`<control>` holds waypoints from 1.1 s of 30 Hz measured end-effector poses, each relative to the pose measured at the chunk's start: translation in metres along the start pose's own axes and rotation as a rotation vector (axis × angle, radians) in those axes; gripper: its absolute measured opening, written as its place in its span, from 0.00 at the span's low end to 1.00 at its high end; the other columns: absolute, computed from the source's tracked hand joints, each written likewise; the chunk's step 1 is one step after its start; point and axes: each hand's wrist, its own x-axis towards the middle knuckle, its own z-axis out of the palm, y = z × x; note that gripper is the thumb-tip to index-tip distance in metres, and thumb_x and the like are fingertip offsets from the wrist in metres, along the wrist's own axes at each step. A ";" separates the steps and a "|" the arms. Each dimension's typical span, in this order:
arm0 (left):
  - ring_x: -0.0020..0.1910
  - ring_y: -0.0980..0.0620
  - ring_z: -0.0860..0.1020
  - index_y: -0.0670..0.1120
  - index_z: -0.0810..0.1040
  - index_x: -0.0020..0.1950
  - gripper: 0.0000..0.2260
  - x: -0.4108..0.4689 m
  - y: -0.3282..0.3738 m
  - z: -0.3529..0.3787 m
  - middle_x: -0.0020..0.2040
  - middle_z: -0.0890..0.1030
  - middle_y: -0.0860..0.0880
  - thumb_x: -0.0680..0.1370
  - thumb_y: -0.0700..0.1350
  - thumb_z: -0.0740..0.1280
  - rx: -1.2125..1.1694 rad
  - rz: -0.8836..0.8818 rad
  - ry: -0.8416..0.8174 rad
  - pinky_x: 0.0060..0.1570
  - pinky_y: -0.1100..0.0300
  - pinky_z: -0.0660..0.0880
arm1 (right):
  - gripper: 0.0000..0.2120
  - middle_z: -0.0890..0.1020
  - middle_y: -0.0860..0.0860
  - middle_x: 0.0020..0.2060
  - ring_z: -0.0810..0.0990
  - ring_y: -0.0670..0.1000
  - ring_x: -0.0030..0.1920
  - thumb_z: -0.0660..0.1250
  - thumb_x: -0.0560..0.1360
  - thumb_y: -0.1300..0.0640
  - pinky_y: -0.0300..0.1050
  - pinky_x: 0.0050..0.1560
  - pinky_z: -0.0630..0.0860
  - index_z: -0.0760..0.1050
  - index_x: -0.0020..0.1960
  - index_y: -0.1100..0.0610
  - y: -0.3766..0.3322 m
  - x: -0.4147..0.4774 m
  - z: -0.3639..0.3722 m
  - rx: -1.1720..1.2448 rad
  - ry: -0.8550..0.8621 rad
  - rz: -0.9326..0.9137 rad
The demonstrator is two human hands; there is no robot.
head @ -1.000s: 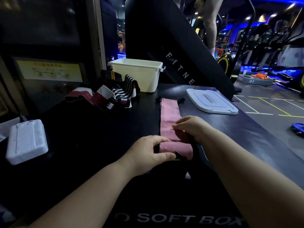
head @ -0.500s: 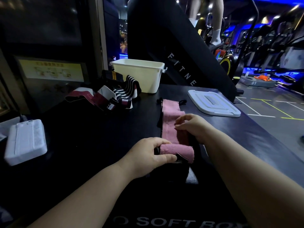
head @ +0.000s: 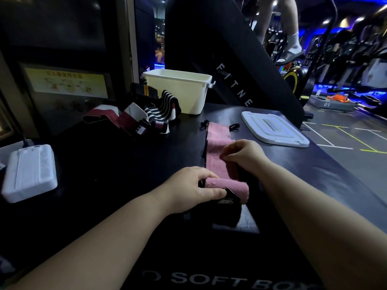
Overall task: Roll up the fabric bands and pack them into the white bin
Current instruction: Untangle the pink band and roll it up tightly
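At the far left of the black table (head: 100, 164) lies a white ribbed block (head: 29, 173). Further right and farther back sits a loose heap of fabric bands (head: 146, 116), maroon, white and black-and-white striped, unrolled and tangled together. Just right of the heap, touching its far edge, stands the white bin (head: 180, 91), upright and open-topped; its inside cannot be seen from here.

In the near middle the left hand (head: 194, 189) grasps the rolled near end of the pink band (head: 216, 147), fingers curled over the top of the roll and thumb against its near side, by a black tab. The rest of the pink band lies flat on the table, running away toward the bin, with black loops at its far corners. The right hand (head: 245, 155) rests on this flat stretch just beyond the roll, its bent fingertips pinching the fabric.

To the right, apart from the band, the bin's white lid (head: 274, 130) lies flat near the table's right edge.
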 end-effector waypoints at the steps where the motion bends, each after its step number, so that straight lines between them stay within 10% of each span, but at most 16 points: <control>1: 0.47 0.57 0.81 0.52 0.83 0.51 0.09 0.001 0.001 -0.001 0.47 0.83 0.53 0.73 0.52 0.74 -0.015 0.001 -0.017 0.53 0.57 0.77 | 0.10 0.82 0.44 0.30 0.77 0.38 0.29 0.79 0.66 0.61 0.35 0.39 0.75 0.81 0.36 0.48 0.000 0.000 0.001 0.011 0.009 0.000; 13: 0.36 0.58 0.77 0.47 0.82 0.49 0.11 0.018 0.005 -0.005 0.33 0.81 0.54 0.76 0.54 0.69 -0.032 -0.098 -0.102 0.39 0.65 0.72 | 0.10 0.80 0.46 0.34 0.75 0.43 0.34 0.79 0.65 0.57 0.29 0.31 0.69 0.81 0.44 0.53 0.010 0.008 0.003 -0.019 0.027 0.023; 27: 0.43 0.52 0.79 0.45 0.81 0.49 0.14 0.025 0.004 -0.004 0.45 0.84 0.44 0.76 0.55 0.69 0.003 -0.140 -0.117 0.50 0.52 0.76 | 0.15 0.77 0.49 0.41 0.77 0.52 0.45 0.67 0.76 0.44 0.43 0.44 0.68 0.73 0.55 0.54 -0.002 0.027 -0.003 -0.104 0.044 0.113; 33: 0.27 0.59 0.70 0.42 0.80 0.50 0.19 0.035 0.006 -0.009 0.33 0.75 0.52 0.76 0.58 0.68 -0.002 -0.210 -0.157 0.27 0.67 0.65 | 0.10 0.73 0.50 0.29 0.71 0.49 0.27 0.63 0.79 0.50 0.40 0.30 0.68 0.78 0.44 0.53 -0.003 0.051 0.000 -0.040 -0.013 0.181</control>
